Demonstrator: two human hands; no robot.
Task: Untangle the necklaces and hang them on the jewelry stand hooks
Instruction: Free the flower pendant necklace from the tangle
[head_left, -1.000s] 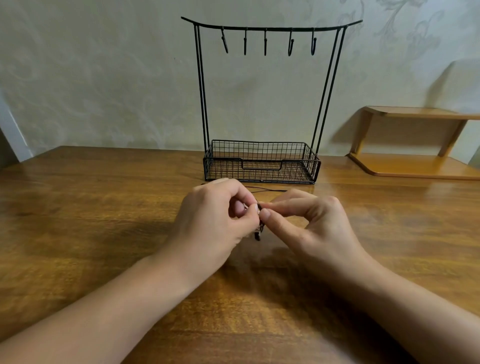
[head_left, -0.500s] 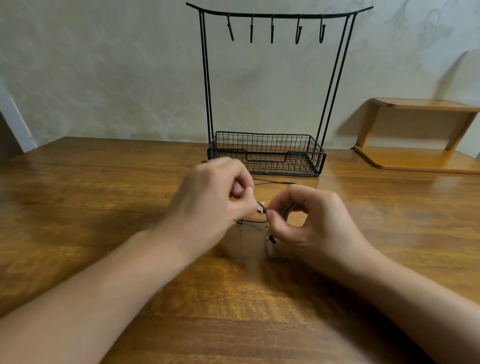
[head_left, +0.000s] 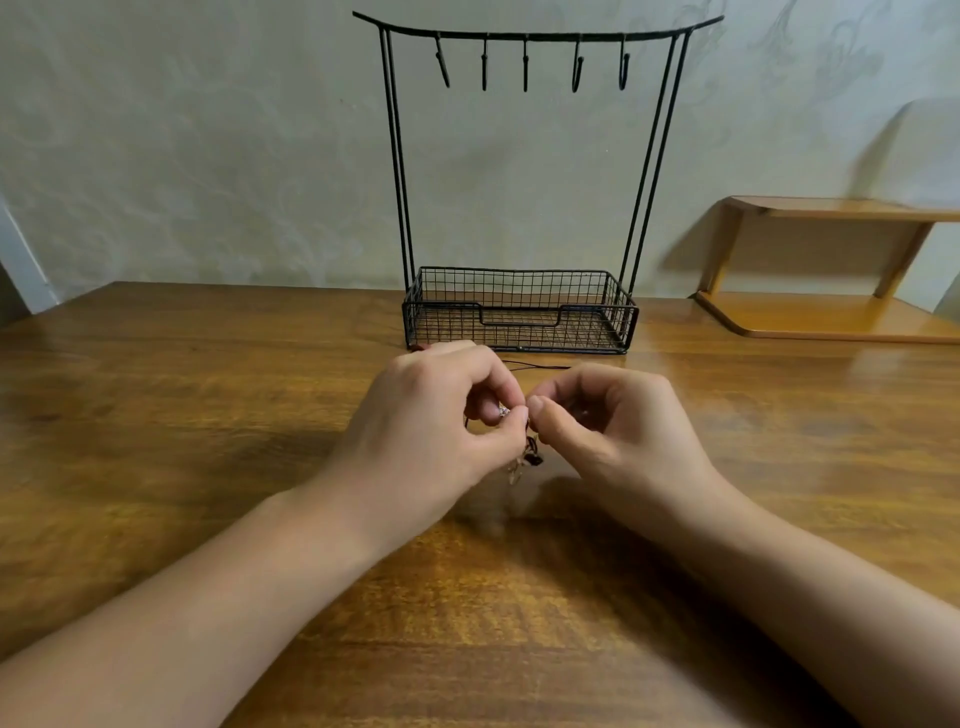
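Note:
My left hand (head_left: 441, 415) and my right hand (head_left: 608, 421) meet over the middle of the wooden table (head_left: 208, 415), fingertips almost touching. Both pinch a small tangle of necklaces (head_left: 531, 452): thin dark cords with small dark and pale beads that dangle between the thumbs. A loose length of dark cord (head_left: 540, 368) lies on the table behind the hands. The black wire jewelry stand (head_left: 519, 312) is at the back, its basket base bare. Several hooks (head_left: 525, 62) hang bare from its curved top bar.
A light wooden shelf unit (head_left: 831, 270) stands at the back right against the pale wall. A small reddish object (head_left: 420, 346) peeks out behind my left hand near the stand's front corner.
The hands stayed together on the tangle. The right hand's fingers pulled apart a little, then closed in again, and the beads now dangle lower between the thumbs. The camera view shifted slightly.

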